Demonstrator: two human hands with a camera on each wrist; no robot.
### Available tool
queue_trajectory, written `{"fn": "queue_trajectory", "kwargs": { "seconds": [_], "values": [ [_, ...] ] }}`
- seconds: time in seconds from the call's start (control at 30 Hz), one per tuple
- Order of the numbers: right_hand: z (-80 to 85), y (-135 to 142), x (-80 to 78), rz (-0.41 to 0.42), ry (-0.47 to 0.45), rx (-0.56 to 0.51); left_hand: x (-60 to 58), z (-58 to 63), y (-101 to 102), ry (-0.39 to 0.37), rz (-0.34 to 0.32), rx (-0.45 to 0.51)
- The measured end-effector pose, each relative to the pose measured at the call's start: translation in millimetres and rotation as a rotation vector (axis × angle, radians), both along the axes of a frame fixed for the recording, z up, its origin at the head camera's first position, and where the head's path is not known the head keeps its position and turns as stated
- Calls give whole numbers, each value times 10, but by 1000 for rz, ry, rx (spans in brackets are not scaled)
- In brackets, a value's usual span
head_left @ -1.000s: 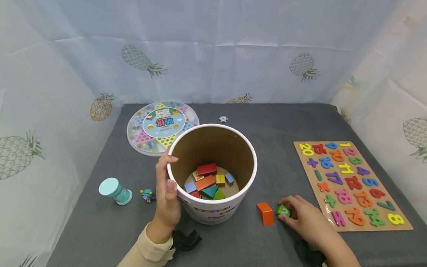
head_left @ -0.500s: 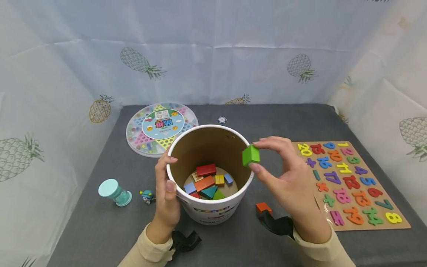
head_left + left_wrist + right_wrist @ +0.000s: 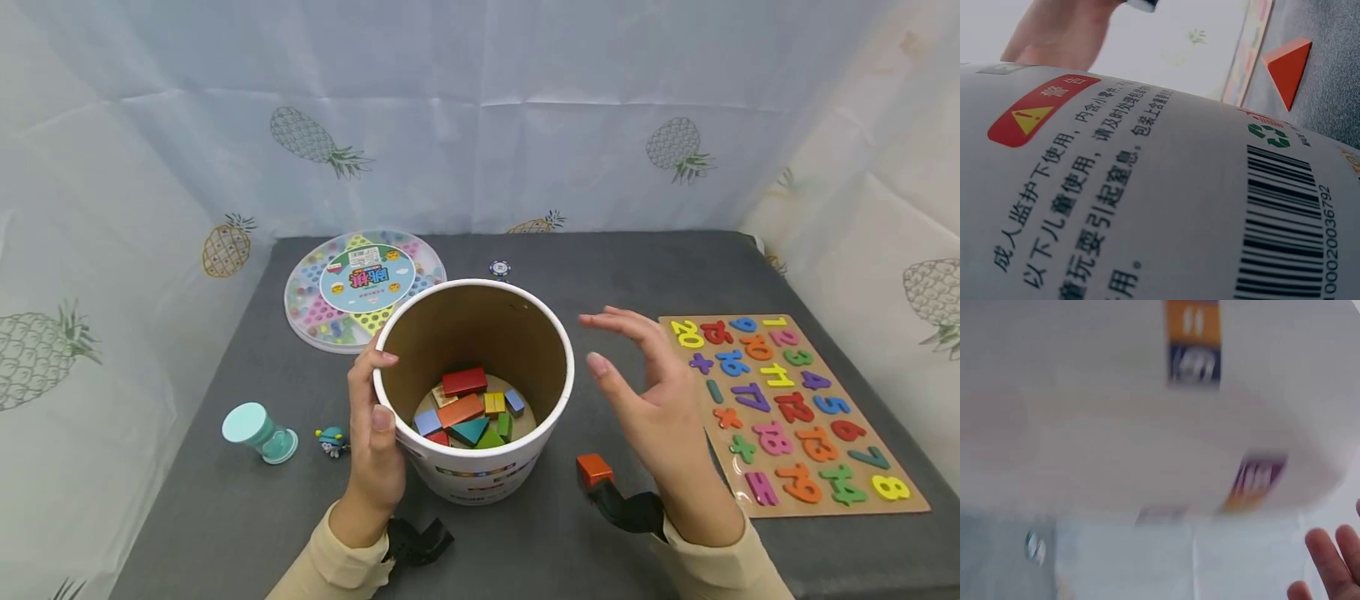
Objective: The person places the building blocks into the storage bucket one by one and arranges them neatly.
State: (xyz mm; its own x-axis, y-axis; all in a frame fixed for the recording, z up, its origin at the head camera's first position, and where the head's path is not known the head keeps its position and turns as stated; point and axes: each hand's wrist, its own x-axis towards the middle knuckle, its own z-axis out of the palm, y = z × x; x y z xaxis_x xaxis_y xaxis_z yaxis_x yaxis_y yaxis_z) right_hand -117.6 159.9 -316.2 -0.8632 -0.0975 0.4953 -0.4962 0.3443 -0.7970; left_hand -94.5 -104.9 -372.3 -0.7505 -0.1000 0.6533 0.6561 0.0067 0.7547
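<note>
A white round bucket (image 3: 480, 483) stands upright on the dark table, tilted slightly in view, with several coloured toy blocks (image 3: 465, 382) on its floor. My left hand (image 3: 378, 458) grips its rim on the left side. Among the blocks, a green block (image 3: 505, 427) lies near the right wall. To the right of the rim is my right hand (image 3: 663, 408), thumb and fingers spread apart with nothing between them. Below that hand, an orange block (image 3: 594, 469) sits on the table, partly hidden by the black wrist strap. The left wrist view shows it as an orange wedge (image 3: 1289, 69).
A number board (image 3: 802, 417) lies at the right. Behind the bucket are a round Chinese checkers box (image 3: 367, 279) and a poker chip (image 3: 500, 267). A turquoise hourglass (image 3: 262, 433) and a small toy figure (image 3: 331, 441) stand at the left.
My right hand picked up the green block from the table, carried it left to the rim and let it go; it now lies in the bucket. The left hand stayed on the rim.
</note>
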Motion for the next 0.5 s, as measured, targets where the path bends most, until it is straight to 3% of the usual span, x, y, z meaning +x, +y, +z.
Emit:
{"fn": "queue_trajectory", "kwargs": {
  "seconds": [0.07, 0.13, 0.3, 0.43, 0.5],
  "values": [
    [-103, 147, 6, -31, -36, 52, 5, 0, 4, 0, 2, -3],
    [-236, 281, 24, -64, -121, 174, 5, -1, 8, 2, -2, 1],
    [-667, 422, 106, -4, -334, 526, -4, -7, 10, 11, -11, 13],
    [-971, 367, 216, 41, -483, 727, -3, -18, 14, 15, -9, 14],
    [-1062, 349, 257, 36, -523, 768, -2, -23, 21, 11, -6, 13]
  ]
}}
